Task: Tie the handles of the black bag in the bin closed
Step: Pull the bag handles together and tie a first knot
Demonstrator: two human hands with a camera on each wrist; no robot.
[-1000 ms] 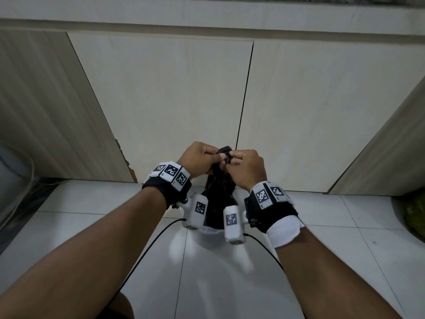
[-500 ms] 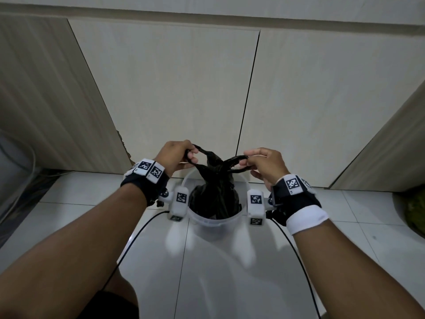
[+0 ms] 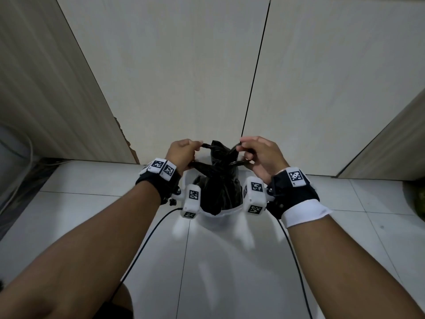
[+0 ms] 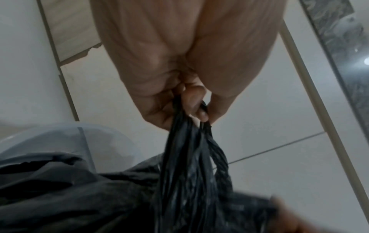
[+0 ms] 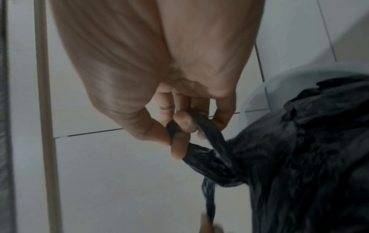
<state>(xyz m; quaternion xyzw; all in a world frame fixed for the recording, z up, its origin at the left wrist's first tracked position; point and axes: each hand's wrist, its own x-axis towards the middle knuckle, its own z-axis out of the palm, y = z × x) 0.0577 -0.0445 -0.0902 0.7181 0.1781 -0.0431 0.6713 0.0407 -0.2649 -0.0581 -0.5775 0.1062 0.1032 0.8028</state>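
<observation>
Over a white-tiled floor, at the foot of pale wood-grain cabinet doors [image 3: 184, 77], a person bends above a small white bin [image 3: 220, 214] and works at closing the black bag [image 3: 218, 187] that sits inside it. The left hand [image 3: 182, 153] has its fingers curled tight round one twisted handle [image 4: 185, 141], drawing it out to that side, while the right hand [image 3: 262, 157] pinches the other handle [image 5: 201, 126] between thumb and forefingers, its remaining fingers loosely spread. Between the two hands the neck of the bag is gathered and stands up above the bin's rim, and the strands appear to cross there, which suggests a first knot is being pulled snug; whether it has actually cinched cannot be told, since the crossing is dark and partly hidden in the head view and blurred in both wrist views. By that reading the task is well along but unfinished: both handles are in hand, the mouth is bunched shut, and what probably remains is to tighten the knot, perhaps add a second one, and let go. Counted: one bin, one black bag, two handles, two hands, each wrist strapped with a camera unit [image 3: 192, 200], and two cables [image 3: 147, 240] trailing back along the floor.
</observation>
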